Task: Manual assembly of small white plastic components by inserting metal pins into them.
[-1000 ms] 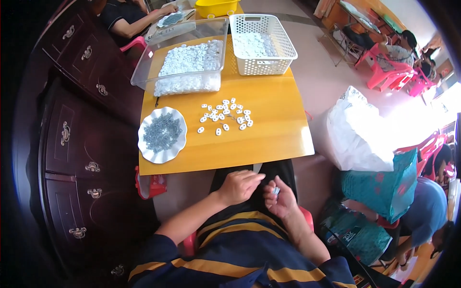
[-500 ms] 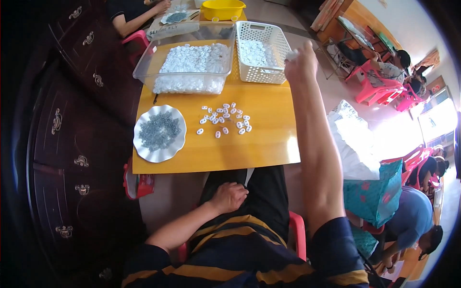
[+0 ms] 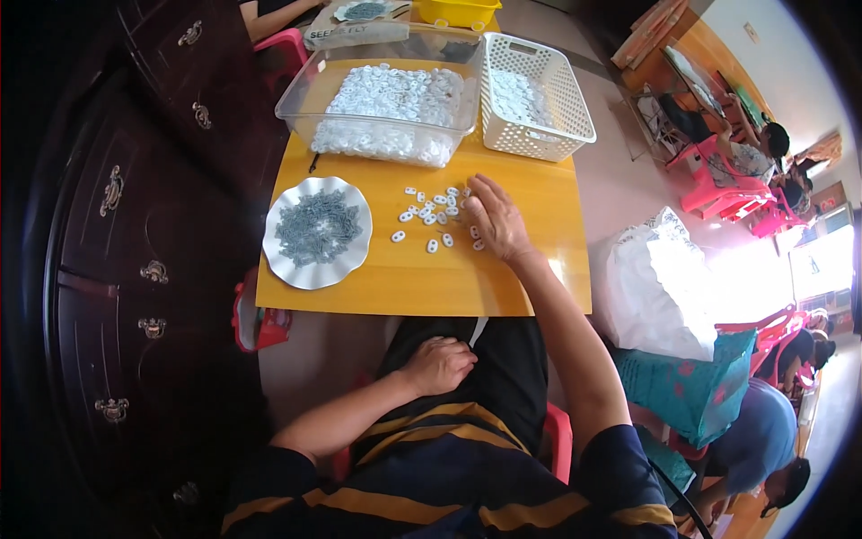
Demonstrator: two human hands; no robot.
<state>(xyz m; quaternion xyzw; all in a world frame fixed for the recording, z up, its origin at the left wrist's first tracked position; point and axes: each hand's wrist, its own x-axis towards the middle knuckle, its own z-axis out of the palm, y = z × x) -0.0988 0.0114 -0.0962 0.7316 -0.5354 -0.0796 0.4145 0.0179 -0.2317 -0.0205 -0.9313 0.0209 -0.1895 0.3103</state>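
Note:
My right hand [image 3: 496,220] is over the yellow table, fingers stretched and slightly apart, at the right edge of a scatter of small white oval pieces [image 3: 432,245] with two dark dots each. It partly hides some of them. My left hand [image 3: 442,366] rests on my lap, fingers curled in, with nothing seen in it. Left of the loose pieces, a white scalloped plate [image 3: 359,257] bears a heap of small grey pins. Behind stands a clear plastic bin [image 3: 296,108] full of white pieces. To its right is a white perforated basket [image 3: 539,139] holding more white pieces.
Dark wooden drawers [image 3: 108,260] line the left. A yellow basin [image 3: 458,13] and a person's arm [image 3: 283,20] are at the table's far end. On the right stand a white sack [image 3: 655,287] and a teal bag [image 3: 696,382]. Other people sit on pink chairs [image 3: 709,184].
My right hand has come back from beside the perforated basket to the loose white pieces, and its fingers have opened. The view has shifted slightly. My left hand stays on my lap.

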